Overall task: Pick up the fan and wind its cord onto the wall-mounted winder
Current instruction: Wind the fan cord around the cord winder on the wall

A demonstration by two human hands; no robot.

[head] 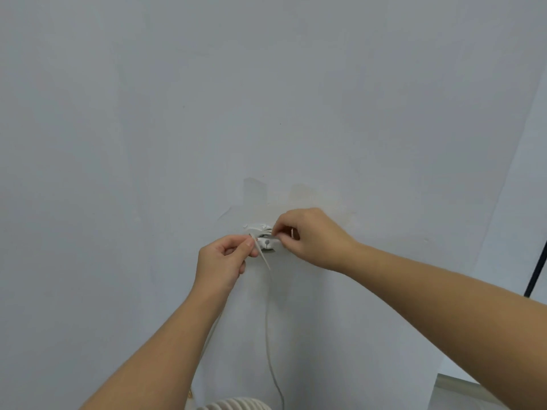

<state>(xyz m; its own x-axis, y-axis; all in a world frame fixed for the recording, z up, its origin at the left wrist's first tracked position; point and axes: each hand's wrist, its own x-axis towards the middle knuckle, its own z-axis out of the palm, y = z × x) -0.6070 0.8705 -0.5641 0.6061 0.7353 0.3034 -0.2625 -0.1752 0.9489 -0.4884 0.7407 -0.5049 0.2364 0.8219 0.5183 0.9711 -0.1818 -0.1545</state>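
Both hands at the winder, cord mid-wrap.

Left hand (pixel 222 258) has its fingers curled, pinching the cord (pixel 268 335) just left of the winder (pixel 262 229). Right hand (pixel 310 238) pinches the winder's right edge, against the wall (pixel 266 84). A few turns sit on it, and the rest hangs slack towards the fan (pixel 236 405) at the bottom edge. The risk, I'd say: too hard a pull peels the winder off, too little tension lets the turns slip.

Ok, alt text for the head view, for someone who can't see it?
Two hands work at a small white winder on a pale wall: the left hand pinches the white cord beside it, the right hand pinches the winder's right side. Cord hangs down toward the fan at the bottom edge.
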